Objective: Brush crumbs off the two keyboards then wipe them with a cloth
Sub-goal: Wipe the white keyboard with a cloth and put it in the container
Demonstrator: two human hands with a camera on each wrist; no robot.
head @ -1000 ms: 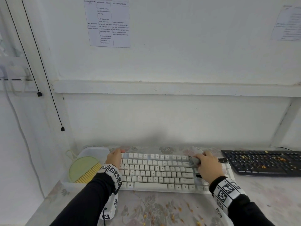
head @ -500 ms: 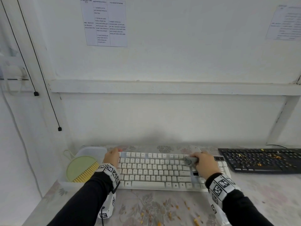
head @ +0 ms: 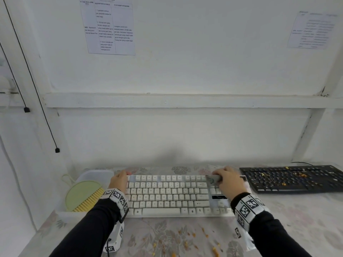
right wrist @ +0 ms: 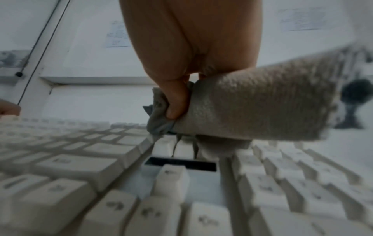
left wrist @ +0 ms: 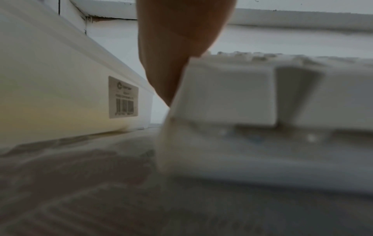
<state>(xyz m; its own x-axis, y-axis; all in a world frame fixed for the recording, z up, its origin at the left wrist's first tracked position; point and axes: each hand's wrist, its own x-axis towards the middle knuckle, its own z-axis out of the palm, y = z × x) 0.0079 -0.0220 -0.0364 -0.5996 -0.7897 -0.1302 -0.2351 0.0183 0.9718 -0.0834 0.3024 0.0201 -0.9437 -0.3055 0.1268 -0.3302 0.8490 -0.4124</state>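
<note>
A white keyboard [head: 167, 195] lies on the flowered tablecloth in front of me. My right hand [head: 227, 179] grips a bunched grey cloth [head: 213, 179] and holds it on the keys near the keyboard's upper right; the right wrist view shows the cloth [right wrist: 252, 108] wrapped round the fingers, touching the keys. My left hand [head: 120, 179] holds the white keyboard's upper left corner [left wrist: 201, 89]. A black keyboard [head: 293, 179] strewn with yellow crumbs lies to the right. A green brush [head: 84, 196] with yellow bristles rests in a white tub at the left.
The white plastic tub [head: 96, 174] stands right beside the white keyboard's left end. Yellow crumbs [head: 193, 236] lie scattered on the tablecloth in front of the keyboard. A white wall rises close behind both keyboards, and black cords [head: 55, 145] hang at the left.
My right hand has slid the cloth a little toward the keyboard's back edge. The left hand stays on the left corner. The head view has shifted slightly.
</note>
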